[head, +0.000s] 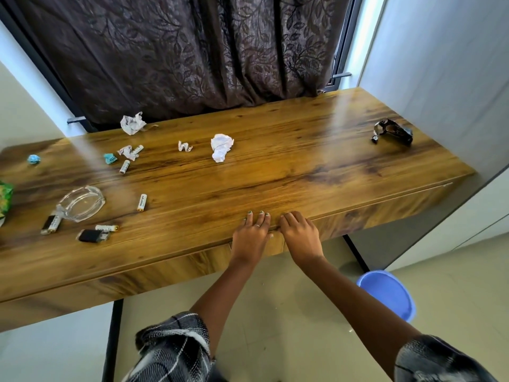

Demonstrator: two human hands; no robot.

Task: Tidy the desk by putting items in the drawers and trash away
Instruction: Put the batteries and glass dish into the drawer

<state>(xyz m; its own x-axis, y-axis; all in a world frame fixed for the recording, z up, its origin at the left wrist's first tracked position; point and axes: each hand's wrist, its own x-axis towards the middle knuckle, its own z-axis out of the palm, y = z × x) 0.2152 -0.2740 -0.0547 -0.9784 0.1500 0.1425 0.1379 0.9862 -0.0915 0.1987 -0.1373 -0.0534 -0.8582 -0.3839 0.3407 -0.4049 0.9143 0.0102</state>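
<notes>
My left hand (252, 235) and my right hand (298, 234) rest side by side on the front edge of the wooden desk (275, 175), fingers flat and holding nothing. Crumpled white papers (221, 148) (132, 123) lie in the middle and back left. Small teal wads (109, 158) (34, 159) sit at the left. Several batteries (141, 202) are scattered on the left half beside a glass ashtray (81, 202) and a black lighter (92, 235). A dark crumpled wrapper (392, 131) lies at the far right. The drawer fronts (371, 213) under the edge are shut.
A blue plastic bin (388, 292) stands on the tiled floor at the lower right. A dark patterned curtain (192, 51) hangs behind the desk. A green packet (5, 195) shows at the left edge. A grey wall (440, 64) closes the right side.
</notes>
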